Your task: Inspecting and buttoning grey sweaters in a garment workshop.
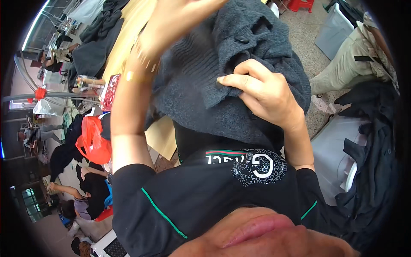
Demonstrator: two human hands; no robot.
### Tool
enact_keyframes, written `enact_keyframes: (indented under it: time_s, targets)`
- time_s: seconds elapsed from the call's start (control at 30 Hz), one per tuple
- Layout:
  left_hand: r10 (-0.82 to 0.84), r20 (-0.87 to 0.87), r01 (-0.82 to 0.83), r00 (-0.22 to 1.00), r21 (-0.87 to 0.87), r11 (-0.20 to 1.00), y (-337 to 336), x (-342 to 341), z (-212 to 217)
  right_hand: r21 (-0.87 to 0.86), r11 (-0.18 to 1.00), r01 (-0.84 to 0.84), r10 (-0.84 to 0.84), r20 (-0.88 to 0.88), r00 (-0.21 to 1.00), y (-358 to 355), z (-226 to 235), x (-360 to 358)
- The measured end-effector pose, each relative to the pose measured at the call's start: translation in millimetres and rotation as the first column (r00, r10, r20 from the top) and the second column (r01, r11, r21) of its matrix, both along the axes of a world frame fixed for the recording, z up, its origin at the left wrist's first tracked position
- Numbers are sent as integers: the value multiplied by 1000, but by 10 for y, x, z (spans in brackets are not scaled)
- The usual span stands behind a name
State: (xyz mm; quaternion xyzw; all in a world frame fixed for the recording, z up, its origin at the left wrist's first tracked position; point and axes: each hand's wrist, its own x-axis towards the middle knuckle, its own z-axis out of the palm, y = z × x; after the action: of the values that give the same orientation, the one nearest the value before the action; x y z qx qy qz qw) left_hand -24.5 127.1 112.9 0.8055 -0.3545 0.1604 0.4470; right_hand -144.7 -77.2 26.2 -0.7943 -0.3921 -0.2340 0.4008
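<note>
Head view. A dark grey, ribbed knit garment (pixel 192 105) is bunched in front of the wearer's black short-sleeved shirt (pixel 201 188), apparently over the lap. One fold is pinched between thumb and bent forefinger of the right hand (pixel 267 88), with the other fingers curled beneath. The left hand (pixel 180 17) is raised above the garment's upper left part; its fingertips are cut off by the upper edge, so whether anything is gripped there cannot be told. A small dark oval button (pixel 242 39) is seen on the folds beyond the right hand.

To the left, a pale wooden surface (pixel 130 23) is partly covered by dark grey cloth (pixel 96 43); a bright red plastic bag (pixel 94 139) is placed nearer the wearer. To the right, a grey plastic bin (pixel 334 36) is shown on the speckled floor (pixel 295 32).

Several faults may be judged possible. The fold could be lost if the narrow pinch were loosened; the ribbing could be stretched by uneven pulling; the knit could be snagged by the yellowish band (pixel 129 76) on the left forearm; and the garment could be dragged floorward by its own unsupported weight.
</note>
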Motion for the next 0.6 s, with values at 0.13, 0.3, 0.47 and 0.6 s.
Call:
enact_keyframes:
  time_s: [0.13, 0.3, 0.47, 0.6]
  targets:
    - [-106, 232, 23, 967, 334, 942, -596, 1040, -10, 22, 1000, -3, 4, -25, 1000, -5, -22, -17]
    - [-215, -23, 166, 976, 719, 675, -1022, 1526, -546, 58, 997, -46, 46, -5, 999, -195, 104, -96]
    - [-13, -201, 173, 980, 804, 569, -973, 1467, -450, 114, 991, 68, -67, -20, 998, -721, 197, -204]
    - [-86, -242, 213, 966, 568, 795, -309, 1072, 95, 448, 818, 361, -442, 87, 893, -1284, 214, -186]
